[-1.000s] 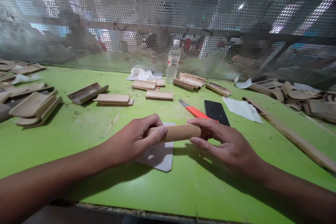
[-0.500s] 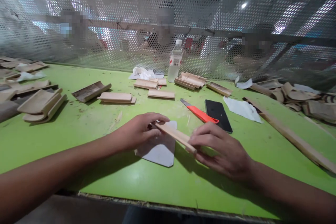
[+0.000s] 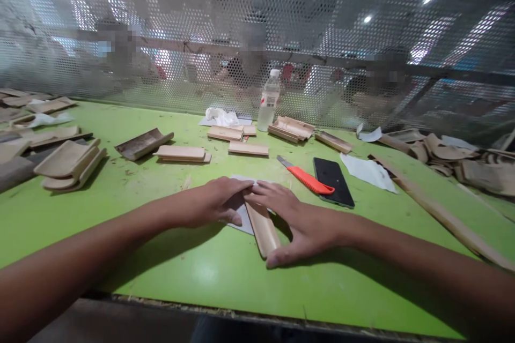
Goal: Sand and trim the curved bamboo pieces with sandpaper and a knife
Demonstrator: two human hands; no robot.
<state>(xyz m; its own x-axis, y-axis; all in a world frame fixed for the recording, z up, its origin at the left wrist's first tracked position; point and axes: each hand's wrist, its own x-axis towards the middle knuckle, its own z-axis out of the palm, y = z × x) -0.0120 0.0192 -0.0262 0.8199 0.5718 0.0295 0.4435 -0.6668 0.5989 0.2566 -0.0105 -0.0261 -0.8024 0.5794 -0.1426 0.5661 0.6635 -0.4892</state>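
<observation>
A pale, curved bamboo piece (image 3: 263, 229) lies lengthwise in front of me, partly over a whitish sheet (image 3: 242, 221). My right hand (image 3: 300, 220) spans it, with the thumb at its near end and the fingers over its far end. To the left, my left hand (image 3: 215, 201) has its fingers stretched toward the far end, meeting the right fingertips. Its thumb is apart, beside the sheet. Whether the left fingertips touch the bamboo is hidden. Beyond my right hand lies a red-handled utility knife (image 3: 308, 178), against a black phone (image 3: 333, 179).
Bamboo pieces (image 3: 72, 161) are stacked at the left, and more bamboo (image 3: 483, 171) is heaped at the right. A water bottle (image 3: 269, 102) stands before the perforated screen (image 3: 181, 80). White paper (image 3: 368, 171) and a long bamboo strip (image 3: 434, 211) lie right. People sit behind the screen.
The bamboo piece has come down and turned to point more toward me. My right hand has shifted left, from holding its near end to spanning its length.
</observation>
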